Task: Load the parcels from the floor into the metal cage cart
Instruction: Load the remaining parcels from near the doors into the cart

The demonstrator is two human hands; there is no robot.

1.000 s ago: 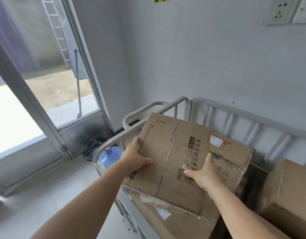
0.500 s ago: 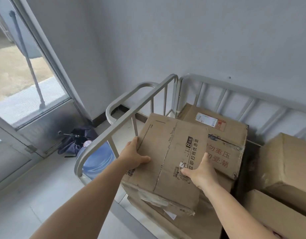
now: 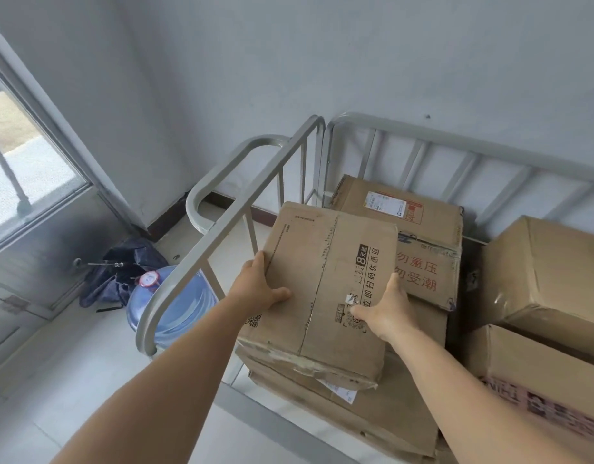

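Parcel (image 3: 325,289), a flat cardboard box with black printed characters on its top face, sits inside the metal cage cart (image 3: 221,229), tilted slightly, resting on top of another carton (image 3: 372,416) in the cart's left half.

Left hand (image 3: 255,289): fingers wrapped over the parcel's left edge, thumb lying flat on the top face, gripping it. Right hand (image 3: 386,313): palm down on the top face near the parcel's right edge, fingers curled over that edge, thumb stretched left across the print. Both forearms bare, reaching in from the near side.

Under the parcel: the lower carton is wider, its near corner sticking out, a white label (image 3: 339,393) showing between the two.

Behind the parcel, toward the wall: a brown box (image 3: 406,216) with a white shipping label and red characters down its near face; the parcel's far right corner overlaps it.

Right of the parcel: a gap, then two more large cartons stacked, the upper one (image 3: 550,279) taped and tilted, the lower one (image 3: 536,380) with blurred print on its side.

Left of the parcel: the cart's grey tube side rail with upright bars, just beside the left hand. Outside the rail, on the pale tiled floor, a blue water jug (image 3: 175,303) lying against the cart. Further left, a dark folded umbrella (image 3: 121,272) by the glass door (image 3: 27,182).
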